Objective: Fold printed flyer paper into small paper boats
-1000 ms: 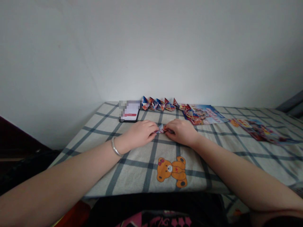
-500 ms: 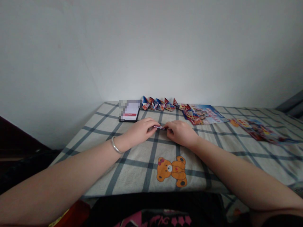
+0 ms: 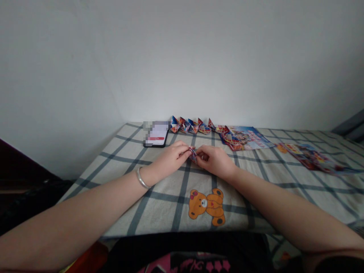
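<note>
A small folded piece of printed paper (image 3: 193, 154) is pinched between both hands above the checked cloth. My left hand (image 3: 176, 154) grips its left side with thumb and fingers, a silver bangle on the wrist. On the other side my right hand (image 3: 214, 159) holds the paper's right edge, fingers curled in. Part of the paper is hidden behind the fingertips. Beyond the hands, several folded paper shapes (image 3: 193, 126) with pointed tips stand in a row near the wall, in blue and red print.
A phone (image 3: 156, 135) with a lit screen lies left of the row. Colourful printed sheets (image 3: 253, 137) rest at the back right, and another printed sheet (image 3: 315, 157) lies farther right. The checked tablecloth (image 3: 159, 212) bears a printed bear (image 3: 207, 206). A white wall (image 3: 199, 60) stands behind.
The paper in my hands has turned from a thin, flat edge-on strip to a tilted shape showing more of its printed face. Both hands have shifted slightly and drawn closer together.
</note>
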{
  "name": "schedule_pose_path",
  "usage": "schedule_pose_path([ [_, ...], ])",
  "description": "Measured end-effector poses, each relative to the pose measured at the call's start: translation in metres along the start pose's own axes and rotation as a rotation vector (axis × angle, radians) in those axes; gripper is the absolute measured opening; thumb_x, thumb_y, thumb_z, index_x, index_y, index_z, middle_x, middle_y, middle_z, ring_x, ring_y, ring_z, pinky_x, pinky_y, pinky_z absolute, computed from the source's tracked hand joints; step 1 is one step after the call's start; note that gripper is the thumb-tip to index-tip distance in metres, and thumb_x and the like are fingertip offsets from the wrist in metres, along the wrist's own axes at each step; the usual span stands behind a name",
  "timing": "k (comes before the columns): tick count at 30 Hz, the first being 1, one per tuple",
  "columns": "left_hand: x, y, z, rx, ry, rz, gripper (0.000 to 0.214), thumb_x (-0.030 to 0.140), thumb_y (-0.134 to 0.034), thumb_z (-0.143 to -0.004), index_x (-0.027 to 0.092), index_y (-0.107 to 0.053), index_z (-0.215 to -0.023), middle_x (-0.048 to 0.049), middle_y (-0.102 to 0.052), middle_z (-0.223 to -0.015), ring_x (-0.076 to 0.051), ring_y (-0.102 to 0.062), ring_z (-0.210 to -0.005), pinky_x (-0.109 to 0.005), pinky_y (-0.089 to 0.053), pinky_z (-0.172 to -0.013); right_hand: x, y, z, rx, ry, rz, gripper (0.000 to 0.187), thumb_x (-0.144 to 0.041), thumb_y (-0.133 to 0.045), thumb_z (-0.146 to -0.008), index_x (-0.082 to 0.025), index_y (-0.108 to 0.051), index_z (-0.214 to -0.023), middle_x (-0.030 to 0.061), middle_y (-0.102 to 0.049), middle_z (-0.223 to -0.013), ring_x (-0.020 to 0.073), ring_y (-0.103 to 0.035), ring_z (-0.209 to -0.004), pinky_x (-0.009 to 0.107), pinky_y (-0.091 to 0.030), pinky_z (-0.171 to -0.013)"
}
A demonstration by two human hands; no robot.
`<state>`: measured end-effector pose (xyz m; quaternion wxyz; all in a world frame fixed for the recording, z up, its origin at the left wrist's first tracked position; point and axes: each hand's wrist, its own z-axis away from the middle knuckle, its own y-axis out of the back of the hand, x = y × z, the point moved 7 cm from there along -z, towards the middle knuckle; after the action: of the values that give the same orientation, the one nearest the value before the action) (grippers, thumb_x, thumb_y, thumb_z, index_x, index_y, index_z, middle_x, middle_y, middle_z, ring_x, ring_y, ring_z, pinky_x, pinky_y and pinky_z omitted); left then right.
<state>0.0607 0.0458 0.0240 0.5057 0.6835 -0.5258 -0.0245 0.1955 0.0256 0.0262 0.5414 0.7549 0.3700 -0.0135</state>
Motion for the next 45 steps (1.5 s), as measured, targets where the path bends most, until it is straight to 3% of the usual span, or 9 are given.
schedule_pose_path([
  [4, 0.004, -0.002, 0.001, -0.009, 0.037, 0.033, 0.021, 0.028, -0.056, -0.093, 0.015, -0.066, -0.106, -0.0069, -0.059, -0.103, -0.019, -0.061, -0.098, -0.034, -0.052, -0.089, -0.004, -0.001, 0.001, 0.000, 0.003, 0.032, 0.004, -0.016, -0.063, -0.081, -0.019, -0.065, -0.084, 0.0000, -0.067, -0.074, 0.0107, -0.057, -0.062, 0.021, -0.038, -0.058],
  [11, 0.007, -0.004, 0.000, -0.008, 0.015, -0.035, 0.018, 0.027, -0.051, -0.095, 0.016, -0.064, -0.100, -0.0066, -0.059, -0.099, -0.020, -0.059, -0.098, -0.037, -0.051, -0.090, -0.002, -0.004, 0.002, -0.028, -0.032, 0.085, 0.007, -0.022, -0.062, -0.084, -0.020, -0.065, -0.090, -0.0004, -0.070, -0.074, 0.0127, -0.061, -0.062, 0.023, -0.037, -0.058],
  [21, 0.008, -0.002, 0.001, 0.006, -0.024, -0.049, 0.023, 0.021, -0.051, -0.092, 0.015, -0.062, -0.110, -0.0082, -0.060, -0.107, -0.020, -0.061, -0.099, -0.036, -0.053, -0.091, 0.000, -0.004, 0.003, -0.030, -0.063, 0.232, 0.011, -0.029, -0.056, -0.091, -0.021, -0.063, -0.086, 0.0011, -0.072, -0.075, 0.0154, -0.065, -0.064, 0.025, -0.031, -0.054],
  [25, 0.005, 0.001, 0.001, 0.070, -0.023, -0.004, 0.038, 0.015, -0.055, -0.087, 0.019, -0.056, -0.124, -0.0066, -0.063, -0.114, -0.019, -0.063, -0.103, -0.036, -0.051, -0.095, 0.002, -0.001, 0.002, -0.004, -0.116, 0.171, 0.007, -0.028, -0.059, -0.088, -0.021, -0.061, -0.086, -0.0001, -0.072, -0.072, 0.0152, -0.066, -0.064, 0.024, -0.033, -0.055],
  [30, -0.004, 0.003, 0.001, 0.133, 0.007, 0.078, 0.032, 0.020, -0.061, -0.086, 0.020, -0.053, -0.117, -0.0046, -0.065, -0.109, -0.017, -0.066, -0.096, -0.034, -0.054, -0.091, 0.006, -0.002, 0.000, 0.007, -0.143, 0.043, 0.007, -0.026, -0.063, -0.085, -0.021, -0.059, -0.085, -0.0016, -0.071, -0.070, 0.0133, -0.066, -0.063, 0.022, -0.038, -0.056],
  [35, -0.008, -0.004, 0.001, 0.084, -0.004, 0.110, 0.042, 0.021, -0.061, -0.086, 0.021, -0.048, -0.125, -0.0069, -0.062, -0.118, -0.017, -0.065, -0.099, -0.035, -0.054, -0.092, 0.009, -0.004, 0.000, 0.001, -0.140, 0.039, 0.005, -0.024, -0.062, -0.085, -0.021, -0.057, -0.085, -0.0014, -0.071, -0.071, 0.0139, -0.066, -0.064, 0.023, -0.039, -0.057],
  [45, 0.005, -0.005, 0.001, 0.027, -0.040, 0.048, 0.049, 0.014, -0.053, -0.084, 0.021, -0.048, -0.133, -0.0089, -0.058, -0.132, -0.020, -0.059, -0.117, -0.040, -0.048, -0.104, 0.015, -0.003, -0.001, 0.003, -0.203, 0.119, 0.006, -0.025, -0.059, -0.082, -0.023, -0.055, -0.087, -0.0016, -0.068, -0.071, 0.0148, -0.061, -0.062, 0.024, -0.034, -0.054],
])
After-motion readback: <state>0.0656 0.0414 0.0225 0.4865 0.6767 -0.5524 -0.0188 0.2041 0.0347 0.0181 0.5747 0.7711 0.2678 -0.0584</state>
